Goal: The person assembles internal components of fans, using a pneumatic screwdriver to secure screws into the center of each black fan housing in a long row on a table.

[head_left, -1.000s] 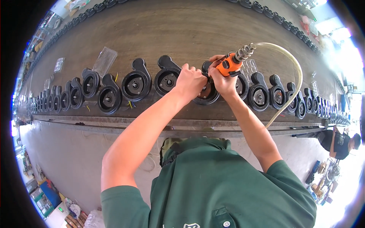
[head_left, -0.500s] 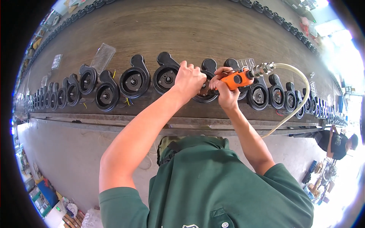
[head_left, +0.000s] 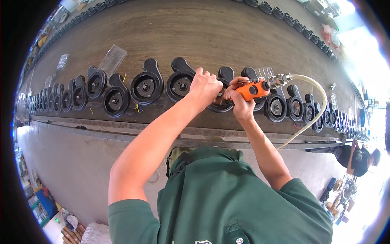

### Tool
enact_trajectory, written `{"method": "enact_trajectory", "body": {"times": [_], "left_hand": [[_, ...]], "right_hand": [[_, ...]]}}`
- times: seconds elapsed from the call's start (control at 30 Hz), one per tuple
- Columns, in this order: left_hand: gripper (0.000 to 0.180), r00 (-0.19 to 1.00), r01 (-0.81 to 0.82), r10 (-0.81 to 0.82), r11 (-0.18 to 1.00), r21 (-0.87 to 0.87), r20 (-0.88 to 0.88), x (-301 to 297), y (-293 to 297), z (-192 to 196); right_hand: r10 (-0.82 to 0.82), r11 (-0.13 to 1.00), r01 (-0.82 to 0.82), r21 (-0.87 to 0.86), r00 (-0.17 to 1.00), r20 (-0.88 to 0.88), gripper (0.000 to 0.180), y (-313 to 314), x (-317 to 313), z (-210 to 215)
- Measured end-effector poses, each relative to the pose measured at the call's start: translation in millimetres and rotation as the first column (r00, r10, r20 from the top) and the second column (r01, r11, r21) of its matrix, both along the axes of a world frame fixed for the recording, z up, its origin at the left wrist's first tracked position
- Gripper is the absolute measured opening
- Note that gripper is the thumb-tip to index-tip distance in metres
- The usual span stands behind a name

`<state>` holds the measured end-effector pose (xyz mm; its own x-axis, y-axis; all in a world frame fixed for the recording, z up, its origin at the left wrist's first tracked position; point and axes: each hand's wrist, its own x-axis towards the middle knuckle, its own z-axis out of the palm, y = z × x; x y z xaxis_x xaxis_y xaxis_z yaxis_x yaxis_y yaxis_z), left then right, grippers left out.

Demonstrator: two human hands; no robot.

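My right hand (head_left: 242,103) is wrapped round an orange air tool (head_left: 252,90) with a metal coupling and a pale hose at its right end. The tool's left end points toward a round black housing (head_left: 222,107) with an upright neck, and its tip is hidden by my fingers. Over the left side of that same housing, my left hand (head_left: 205,88) is closed with its fingers curled down. Whatever the left fingers grip lies out of sight. Just left of it sits another black housing (head_left: 179,86) with a metal shaft in its centre.
Similar black housings (head_left: 147,87) stand in a long row along the table's (head_left: 183,36) near edge. Clear plastic trays (head_left: 113,59) lie behind them. The air hose (head_left: 323,95) loops down at the right. Another person (head_left: 359,158) is at the far right.
The view has shifted slightly, so the row sits a little further right at the left side. Both hands stay at the same housing, with the orange air tool still in my right hand.
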<state>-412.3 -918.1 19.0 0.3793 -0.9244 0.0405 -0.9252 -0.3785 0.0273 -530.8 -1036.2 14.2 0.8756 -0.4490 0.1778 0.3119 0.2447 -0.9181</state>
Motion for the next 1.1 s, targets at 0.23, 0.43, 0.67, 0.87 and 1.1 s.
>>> {"method": "enact_trajectory", "body": {"times": [0.23, 0.43, 0.67, 0.87, 1.1], "left_hand": [[0.026, 0.998, -0.042, 0.044, 0.998, 0.052, -0.034, -2, -2, 2], [0.029, 0.998, -0.044, 0.047, 0.996, 0.076, -0.042, -1, -2, 4], [0.03, 0.998, -0.025, 0.029, 0.998, 0.062, -0.06, 1, 1, 3], [0.03, 0.998, -0.043, 0.044, 0.999, 0.018, -0.041, 1, 0, -4], [0.026, 0.978, -0.166, 0.099, 0.903, -0.395, -0.183, -10, 22, -2]], "right_hand": [[0.008, 1.0, -0.009, 0.025, 0.999, 0.035, 0.024, -4, 1, -2], [0.047, 0.998, -0.049, -0.044, 0.998, -0.033, 0.024, -3, 0, 3], [0.074, 0.988, -0.085, -0.13, 0.993, -0.091, 0.025, 4, -5, 8], [0.031, 0.959, -0.04, -0.28, 0.999, -0.039, 0.019, 7, -2, -5], [0.071, 0.965, -0.081, -0.249, 0.996, -0.052, 0.029, 2, -6, 14]]}}
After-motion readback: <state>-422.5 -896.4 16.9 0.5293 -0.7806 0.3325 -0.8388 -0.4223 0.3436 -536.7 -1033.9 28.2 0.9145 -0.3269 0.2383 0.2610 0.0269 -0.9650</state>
